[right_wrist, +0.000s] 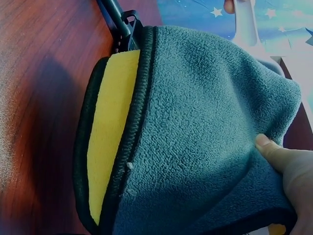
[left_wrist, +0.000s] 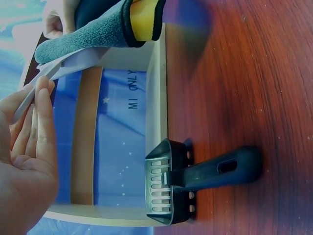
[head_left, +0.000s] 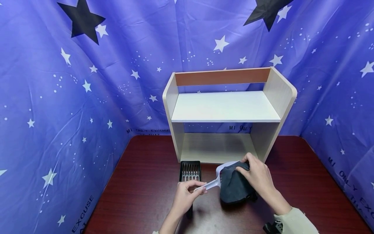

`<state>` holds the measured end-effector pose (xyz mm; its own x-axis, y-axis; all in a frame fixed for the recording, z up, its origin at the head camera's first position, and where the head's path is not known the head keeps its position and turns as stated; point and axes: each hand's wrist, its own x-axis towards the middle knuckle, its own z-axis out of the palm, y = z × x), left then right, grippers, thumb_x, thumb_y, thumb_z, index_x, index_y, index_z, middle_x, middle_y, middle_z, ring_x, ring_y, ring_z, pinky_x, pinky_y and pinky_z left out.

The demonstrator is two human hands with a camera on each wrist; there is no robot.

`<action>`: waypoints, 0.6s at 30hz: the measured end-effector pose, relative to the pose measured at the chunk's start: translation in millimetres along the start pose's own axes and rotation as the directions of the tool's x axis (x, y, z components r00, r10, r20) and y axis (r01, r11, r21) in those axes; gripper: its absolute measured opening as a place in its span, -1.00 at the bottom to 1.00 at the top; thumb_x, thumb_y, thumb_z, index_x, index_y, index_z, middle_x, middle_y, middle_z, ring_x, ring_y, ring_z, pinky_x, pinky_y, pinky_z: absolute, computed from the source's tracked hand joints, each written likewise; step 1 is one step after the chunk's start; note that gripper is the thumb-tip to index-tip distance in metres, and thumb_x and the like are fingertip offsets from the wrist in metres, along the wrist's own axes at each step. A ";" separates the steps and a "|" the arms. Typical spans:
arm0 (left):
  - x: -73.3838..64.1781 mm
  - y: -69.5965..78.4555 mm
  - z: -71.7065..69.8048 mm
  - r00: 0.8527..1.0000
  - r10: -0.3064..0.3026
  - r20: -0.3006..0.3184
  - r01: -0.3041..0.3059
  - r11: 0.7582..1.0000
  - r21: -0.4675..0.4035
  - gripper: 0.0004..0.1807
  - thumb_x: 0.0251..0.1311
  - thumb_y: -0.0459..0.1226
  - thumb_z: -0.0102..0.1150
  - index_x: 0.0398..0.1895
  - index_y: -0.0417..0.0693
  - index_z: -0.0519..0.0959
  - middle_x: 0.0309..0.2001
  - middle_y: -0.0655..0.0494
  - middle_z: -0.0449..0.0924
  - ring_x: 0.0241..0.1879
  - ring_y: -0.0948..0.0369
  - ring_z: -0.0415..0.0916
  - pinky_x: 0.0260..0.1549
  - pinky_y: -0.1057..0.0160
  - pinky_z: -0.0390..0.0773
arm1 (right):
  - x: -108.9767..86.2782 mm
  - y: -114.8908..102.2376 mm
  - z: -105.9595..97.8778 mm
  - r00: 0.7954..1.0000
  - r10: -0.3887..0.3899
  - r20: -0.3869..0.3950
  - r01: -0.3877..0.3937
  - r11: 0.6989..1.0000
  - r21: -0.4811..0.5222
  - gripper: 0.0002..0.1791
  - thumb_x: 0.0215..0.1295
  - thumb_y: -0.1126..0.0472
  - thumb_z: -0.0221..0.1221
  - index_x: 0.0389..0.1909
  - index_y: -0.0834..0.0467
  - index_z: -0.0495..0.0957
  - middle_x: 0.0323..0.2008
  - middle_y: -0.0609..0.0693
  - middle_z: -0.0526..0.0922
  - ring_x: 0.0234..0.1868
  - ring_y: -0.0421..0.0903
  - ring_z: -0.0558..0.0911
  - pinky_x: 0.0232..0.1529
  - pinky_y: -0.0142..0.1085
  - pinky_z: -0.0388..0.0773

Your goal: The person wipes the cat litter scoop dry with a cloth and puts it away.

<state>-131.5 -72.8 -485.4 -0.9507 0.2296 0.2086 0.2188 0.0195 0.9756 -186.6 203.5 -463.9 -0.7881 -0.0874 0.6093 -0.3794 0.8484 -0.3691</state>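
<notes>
My left hand (head_left: 184,196) pinches the handle of a white plastic scoop (head_left: 212,184) between thumb and fingers, above the table. A dark grey cloth (head_left: 236,188) with a yellow underside and black edging drapes over the scoop's head and hides much of it. My right hand (head_left: 259,175) grips the cloth at the scoop's far side, its thumb (right_wrist: 266,146) pressing on the grey face in the right wrist view. Under the left hand, a black slotted scoop (left_wrist: 210,171) rests on the table, its head near the shelf.
A pale wooden two-level shelf unit (head_left: 225,109) stands at the back of the dark red-brown table (head_left: 140,191). Blue star-printed curtains (head_left: 140,58) surround the table at the back and sides. A small black object (head_left: 271,227) shows by the right sleeve.
</notes>
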 end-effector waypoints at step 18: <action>-1.9 -3.3 -10.8 1.000 0.014 -0.006 -0.014 1.000 -0.014 -0.77 0.19 -0.44 0.30 -0.17 -0.52 0.64 -0.20 -0.45 0.69 -0.35 0.32 0.73 -0.26 0.27 0.76 | 0.0 9.5 -5.0 1.000 -0.006 0.000 0.006 1.000 0.022 -0.65 -0.06 0.22 0.53 -0.29 0.07 0.57 -0.38 0.02 0.72 -0.35 0.03 0.70 -0.38 0.05 0.62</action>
<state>-132.8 -83.7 -488.2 -0.9490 0.2235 0.2222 0.2285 0.0023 0.9735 -187.8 214.1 -463.9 -0.7860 -0.0928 0.6112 -0.3948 0.8362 -0.3807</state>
